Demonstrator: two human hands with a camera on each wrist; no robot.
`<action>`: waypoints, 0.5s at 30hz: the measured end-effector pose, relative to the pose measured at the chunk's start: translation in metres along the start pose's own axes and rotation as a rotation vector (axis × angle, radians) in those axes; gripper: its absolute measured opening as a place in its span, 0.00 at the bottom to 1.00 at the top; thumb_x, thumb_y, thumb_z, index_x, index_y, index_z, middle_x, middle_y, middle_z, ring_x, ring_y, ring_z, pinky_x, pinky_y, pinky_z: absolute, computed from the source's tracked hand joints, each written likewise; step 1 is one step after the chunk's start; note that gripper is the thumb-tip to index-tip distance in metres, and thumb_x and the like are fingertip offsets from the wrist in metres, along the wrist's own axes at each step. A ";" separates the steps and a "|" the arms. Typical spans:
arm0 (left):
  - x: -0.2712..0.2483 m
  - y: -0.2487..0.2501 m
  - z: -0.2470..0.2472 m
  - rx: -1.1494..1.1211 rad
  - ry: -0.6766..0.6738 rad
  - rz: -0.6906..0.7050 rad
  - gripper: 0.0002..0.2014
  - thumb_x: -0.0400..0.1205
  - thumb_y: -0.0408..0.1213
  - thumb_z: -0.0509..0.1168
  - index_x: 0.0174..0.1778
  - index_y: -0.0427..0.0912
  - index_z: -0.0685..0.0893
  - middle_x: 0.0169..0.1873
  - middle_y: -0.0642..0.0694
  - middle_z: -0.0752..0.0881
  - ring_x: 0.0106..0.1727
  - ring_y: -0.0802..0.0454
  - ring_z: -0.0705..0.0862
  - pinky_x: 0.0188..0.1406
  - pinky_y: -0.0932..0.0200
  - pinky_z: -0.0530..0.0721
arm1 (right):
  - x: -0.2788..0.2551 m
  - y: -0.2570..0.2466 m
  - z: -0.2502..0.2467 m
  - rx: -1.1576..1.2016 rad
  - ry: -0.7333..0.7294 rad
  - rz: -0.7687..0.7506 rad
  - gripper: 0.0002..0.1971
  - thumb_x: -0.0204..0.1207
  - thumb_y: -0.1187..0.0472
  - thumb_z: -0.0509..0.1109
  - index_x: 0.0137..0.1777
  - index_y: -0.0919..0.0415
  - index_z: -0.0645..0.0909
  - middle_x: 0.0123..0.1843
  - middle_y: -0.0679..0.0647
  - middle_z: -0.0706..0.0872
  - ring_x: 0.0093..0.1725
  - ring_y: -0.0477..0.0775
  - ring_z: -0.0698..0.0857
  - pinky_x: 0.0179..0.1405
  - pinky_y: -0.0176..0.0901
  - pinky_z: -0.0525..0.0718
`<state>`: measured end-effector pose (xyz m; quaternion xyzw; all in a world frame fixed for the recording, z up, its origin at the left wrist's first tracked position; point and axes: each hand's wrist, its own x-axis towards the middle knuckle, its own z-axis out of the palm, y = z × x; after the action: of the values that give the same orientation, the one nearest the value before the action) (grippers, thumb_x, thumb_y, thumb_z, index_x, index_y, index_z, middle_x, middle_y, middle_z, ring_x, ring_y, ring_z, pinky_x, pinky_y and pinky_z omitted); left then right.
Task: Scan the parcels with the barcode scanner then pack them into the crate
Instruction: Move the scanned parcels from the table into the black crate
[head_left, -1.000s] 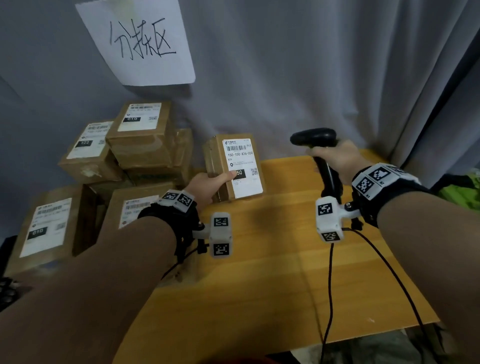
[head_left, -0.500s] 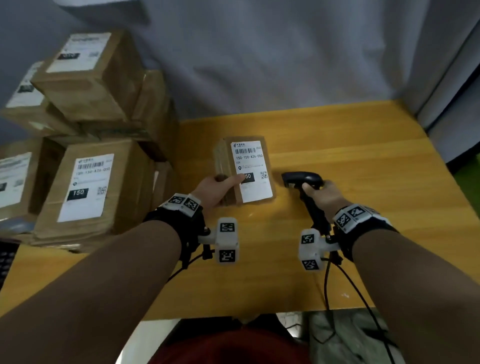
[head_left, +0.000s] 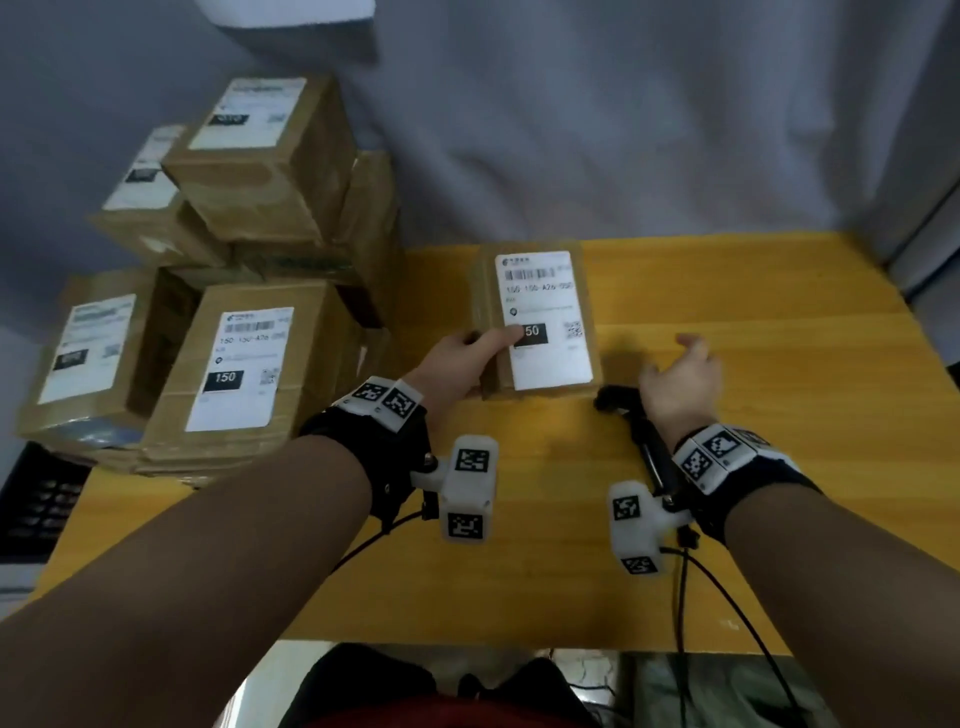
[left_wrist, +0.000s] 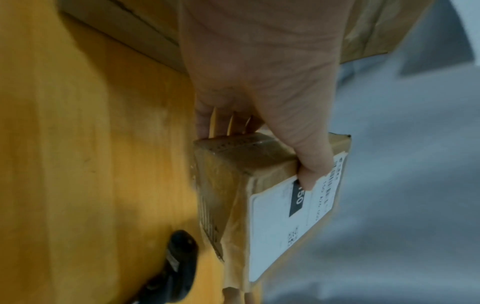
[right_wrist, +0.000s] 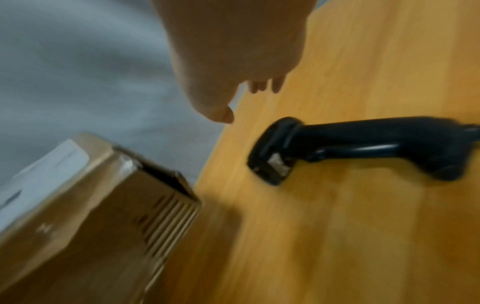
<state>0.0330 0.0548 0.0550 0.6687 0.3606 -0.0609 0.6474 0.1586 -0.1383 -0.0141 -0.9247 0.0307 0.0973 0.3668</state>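
My left hand (head_left: 467, 358) grips a brown cardboard parcel (head_left: 540, 325) with a white label marked 150, thumb on the label and fingers behind. The left wrist view shows that parcel (left_wrist: 262, 205) held above the yellow wooden table (left_wrist: 78, 164). The black barcode scanner (head_left: 631, 431) lies on the table under my right wrist. In the right wrist view the scanner (right_wrist: 350, 146) lies on its side, free of my right hand (right_wrist: 233, 67), whose fingers are spread and relaxed above the wood. My right hand (head_left: 680, 379) holds nothing. No crate is in view.
A stack of several labelled cardboard parcels (head_left: 244, 358) fills the table's left end. A grey curtain (head_left: 623, 130) hangs behind the table (head_left: 779, 415). The scanner's black cable (head_left: 727, 597) runs off the front edge. A dark keyboard-like object (head_left: 36, 499) sits at far left.
My right hand has let go of the scanner, which now lies on the table, and the hand has risen with its fingers spread. The left hand still holds the parcel.
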 end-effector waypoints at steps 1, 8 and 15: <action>-0.004 0.010 -0.007 -0.023 -0.009 0.046 0.20 0.80 0.51 0.68 0.63 0.43 0.83 0.51 0.50 0.90 0.53 0.52 0.88 0.51 0.59 0.86 | -0.003 -0.017 -0.001 0.113 0.026 -0.091 0.23 0.80 0.60 0.67 0.73 0.62 0.70 0.65 0.61 0.77 0.65 0.61 0.78 0.62 0.51 0.78; -0.045 0.067 -0.114 -0.153 -0.006 0.381 0.30 0.77 0.55 0.68 0.71 0.43 0.78 0.58 0.49 0.90 0.57 0.52 0.89 0.55 0.55 0.87 | -0.074 -0.176 0.005 0.760 -0.134 -0.296 0.11 0.84 0.64 0.60 0.40 0.54 0.75 0.30 0.46 0.78 0.25 0.36 0.79 0.34 0.36 0.81; -0.090 0.053 -0.308 -0.179 0.033 0.517 0.18 0.83 0.51 0.60 0.65 0.48 0.81 0.57 0.46 0.90 0.55 0.50 0.90 0.55 0.49 0.87 | -0.186 -0.323 0.082 0.847 -0.261 -0.420 0.09 0.84 0.57 0.62 0.41 0.52 0.78 0.23 0.40 0.81 0.26 0.41 0.79 0.36 0.44 0.81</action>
<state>-0.1216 0.3045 0.1955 0.6795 0.1925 0.1493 0.6920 0.0053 0.1505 0.1824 -0.6605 -0.1657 0.1154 0.7231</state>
